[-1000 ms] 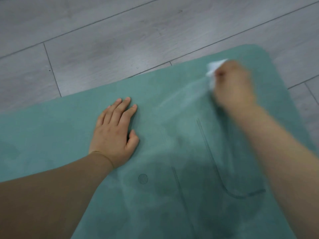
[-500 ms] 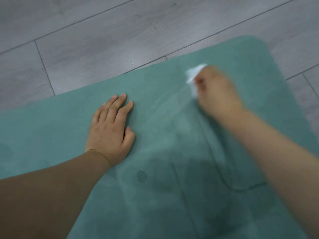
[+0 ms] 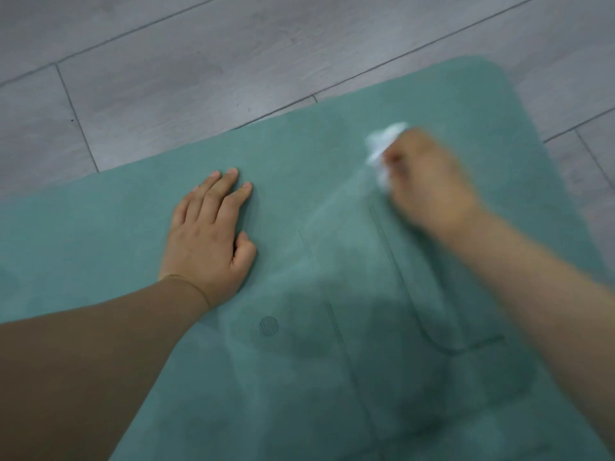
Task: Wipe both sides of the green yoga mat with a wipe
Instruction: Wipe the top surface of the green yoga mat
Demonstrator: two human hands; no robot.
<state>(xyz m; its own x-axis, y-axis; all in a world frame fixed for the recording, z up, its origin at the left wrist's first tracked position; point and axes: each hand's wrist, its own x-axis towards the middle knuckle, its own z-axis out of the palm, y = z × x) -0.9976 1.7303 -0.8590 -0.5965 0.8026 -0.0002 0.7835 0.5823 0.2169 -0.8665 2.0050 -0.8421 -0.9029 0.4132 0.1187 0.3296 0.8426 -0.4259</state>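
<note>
The green yoga mat (image 3: 299, 168) lies flat on the floor and fills the lower part of the head view; its rounded far corner is at the upper right. Dark line markings and a small round logo show on its surface, with damp streaks across the middle. My left hand (image 3: 208, 237) rests flat on the mat, fingers straight and together. My right hand (image 3: 429, 181), blurred by motion, grips a crumpled white wipe (image 3: 382, 144) and holds it against the mat near the far edge. Most of the wipe is hidden inside the fist.
Grey wood-plank floor (image 3: 199, 71) surrounds the mat on the far side and at the right. Nothing else lies on the floor in view.
My right hand with the wipe swept left along the mat's far edge, then came back a little to the right. The left hand stayed pressed in the same spot.
</note>
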